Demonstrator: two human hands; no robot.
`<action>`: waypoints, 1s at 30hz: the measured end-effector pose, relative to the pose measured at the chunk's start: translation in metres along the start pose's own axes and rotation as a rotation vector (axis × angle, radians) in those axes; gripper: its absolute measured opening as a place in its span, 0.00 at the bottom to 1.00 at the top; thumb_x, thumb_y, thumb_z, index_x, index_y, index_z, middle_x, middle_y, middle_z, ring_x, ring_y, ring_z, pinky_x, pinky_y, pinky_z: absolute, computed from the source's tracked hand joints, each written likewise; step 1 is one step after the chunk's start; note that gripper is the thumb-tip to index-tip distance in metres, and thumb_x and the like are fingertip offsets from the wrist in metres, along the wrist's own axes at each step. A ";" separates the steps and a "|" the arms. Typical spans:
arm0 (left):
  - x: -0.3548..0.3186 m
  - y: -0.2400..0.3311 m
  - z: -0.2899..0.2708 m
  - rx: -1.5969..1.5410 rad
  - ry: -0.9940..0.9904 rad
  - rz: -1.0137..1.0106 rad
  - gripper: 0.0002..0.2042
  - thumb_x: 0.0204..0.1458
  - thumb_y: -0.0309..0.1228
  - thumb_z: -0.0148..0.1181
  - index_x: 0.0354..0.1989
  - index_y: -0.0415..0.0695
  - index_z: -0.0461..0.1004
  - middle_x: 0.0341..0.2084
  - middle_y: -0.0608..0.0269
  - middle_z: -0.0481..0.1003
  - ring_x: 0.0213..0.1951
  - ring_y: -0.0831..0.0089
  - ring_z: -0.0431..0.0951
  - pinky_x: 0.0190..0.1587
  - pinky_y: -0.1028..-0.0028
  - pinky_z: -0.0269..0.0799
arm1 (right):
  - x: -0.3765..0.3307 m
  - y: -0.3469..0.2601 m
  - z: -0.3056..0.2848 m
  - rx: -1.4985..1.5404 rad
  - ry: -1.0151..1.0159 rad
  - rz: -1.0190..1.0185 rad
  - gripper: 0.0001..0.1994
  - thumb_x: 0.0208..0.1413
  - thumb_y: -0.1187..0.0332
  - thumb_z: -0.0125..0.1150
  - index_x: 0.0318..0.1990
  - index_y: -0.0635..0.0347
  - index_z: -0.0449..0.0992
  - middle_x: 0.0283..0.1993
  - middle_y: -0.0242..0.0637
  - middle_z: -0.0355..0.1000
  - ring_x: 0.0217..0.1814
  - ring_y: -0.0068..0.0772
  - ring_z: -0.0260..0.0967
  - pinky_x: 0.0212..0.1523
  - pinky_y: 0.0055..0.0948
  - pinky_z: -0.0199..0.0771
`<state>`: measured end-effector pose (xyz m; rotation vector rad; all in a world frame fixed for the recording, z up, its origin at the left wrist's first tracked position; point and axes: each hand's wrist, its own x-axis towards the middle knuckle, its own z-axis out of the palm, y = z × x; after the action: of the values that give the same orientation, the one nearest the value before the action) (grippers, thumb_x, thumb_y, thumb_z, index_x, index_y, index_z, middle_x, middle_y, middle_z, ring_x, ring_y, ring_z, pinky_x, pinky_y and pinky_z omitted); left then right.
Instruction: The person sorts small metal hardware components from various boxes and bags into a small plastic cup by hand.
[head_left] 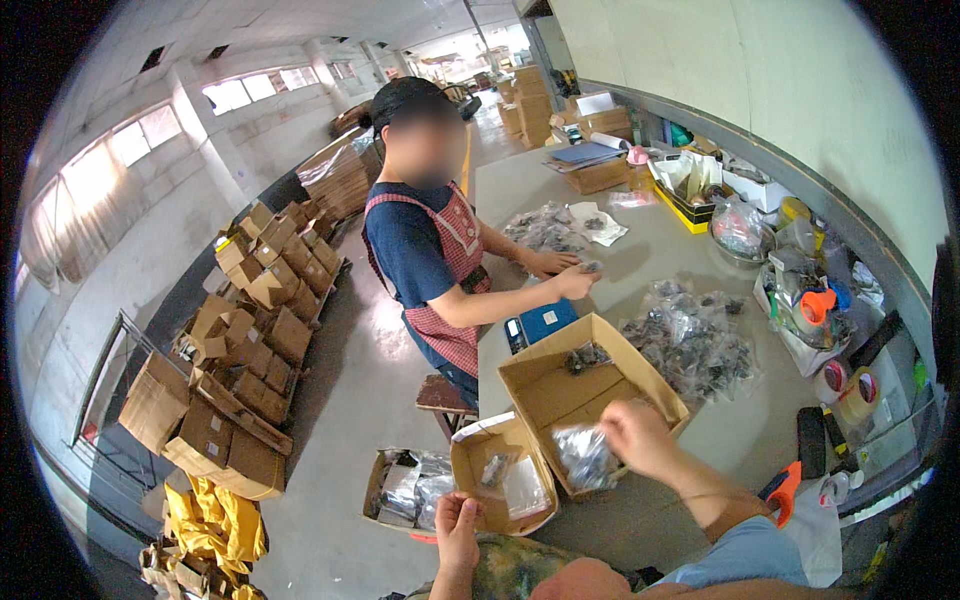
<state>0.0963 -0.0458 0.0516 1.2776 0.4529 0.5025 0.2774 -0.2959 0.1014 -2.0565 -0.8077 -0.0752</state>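
Note:
My right hand (645, 441) is closed on the top of a clear plastic bag of small dark parts (584, 460), which hangs over the near end of a large open cardboard box (522, 385). Inside that box lies a small heap of dark parts (588, 357). Close to the near left corner of a smaller open carton (460, 455), my left hand (459, 522) has its fingers curled and pressed together; whatever they hold is hidden. A clear bag (524, 488) and a small packet (494, 469) lie in this carton.
A third carton (370, 500) holds silvery bags. Many bagged parts (695, 340) cover the table (620, 250) behind the large box. Across the table, a person in a checked apron (455, 240) handles parts beside a blue scale (547, 318). Tape rolls (858, 393) and orange-handled scissors (785, 492) lie right.

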 end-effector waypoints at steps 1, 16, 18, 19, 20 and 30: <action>0.001 -0.003 0.001 0.000 -0.010 0.005 0.04 0.55 0.24 0.53 0.37 0.41 0.66 0.29 0.67 0.69 0.32 0.79 0.70 0.37 0.78 0.66 | 0.005 0.006 -0.017 -0.043 0.137 -0.030 0.06 0.53 0.69 0.56 0.31 0.61 0.69 0.28 0.45 0.69 0.29 0.49 0.68 0.30 0.43 0.67; 0.002 0.002 0.002 -0.063 0.099 0.061 0.05 0.54 0.21 0.50 0.37 0.44 0.63 0.29 0.66 0.68 0.29 0.78 0.68 0.33 0.78 0.64 | -0.027 -0.019 0.165 0.148 -0.587 -0.116 0.08 0.52 0.70 0.54 0.36 0.65 0.71 0.37 0.48 0.70 0.40 0.50 0.70 0.40 0.42 0.71; 0.001 0.005 -0.001 -0.113 0.108 0.060 0.05 0.54 0.21 0.50 0.37 0.44 0.64 0.29 0.67 0.68 0.29 0.78 0.68 0.33 0.78 0.64 | -0.022 -0.016 0.203 -0.031 -0.683 0.017 0.10 0.50 0.69 0.54 0.37 0.65 0.72 0.40 0.49 0.69 0.42 0.50 0.69 0.41 0.43 0.71; 0.003 0.003 -0.001 -0.137 0.110 0.049 0.05 0.54 0.21 0.50 0.37 0.45 0.64 0.29 0.67 0.68 0.29 0.78 0.68 0.32 0.78 0.64 | -0.020 0.001 0.229 -0.262 -0.713 -0.040 0.11 0.50 0.68 0.55 0.38 0.65 0.72 0.42 0.50 0.69 0.44 0.50 0.69 0.42 0.43 0.71; 0.003 -0.001 -0.006 -0.159 0.177 0.030 0.06 0.54 0.20 0.50 0.37 0.45 0.64 0.29 0.68 0.68 0.29 0.77 0.68 0.32 0.77 0.64 | -0.014 -0.007 0.228 -0.398 -0.774 -0.050 0.18 0.50 0.61 0.56 0.45 0.63 0.72 0.49 0.52 0.67 0.48 0.48 0.68 0.42 0.42 0.72; 0.015 -0.009 -0.034 -0.484 0.178 -0.145 0.03 0.54 0.25 0.52 0.33 0.48 0.66 0.27 0.69 0.68 0.29 0.77 0.68 0.35 0.73 0.64 | -0.022 0.016 0.241 -0.595 -0.671 -0.071 0.12 0.47 0.57 0.57 0.33 0.53 0.79 0.40 0.42 0.70 0.45 0.42 0.69 0.44 0.43 0.71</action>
<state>0.0897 -0.0123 0.0348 0.7329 0.5304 0.5642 0.2108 -0.1290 -0.0609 -2.6556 -1.3920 0.4022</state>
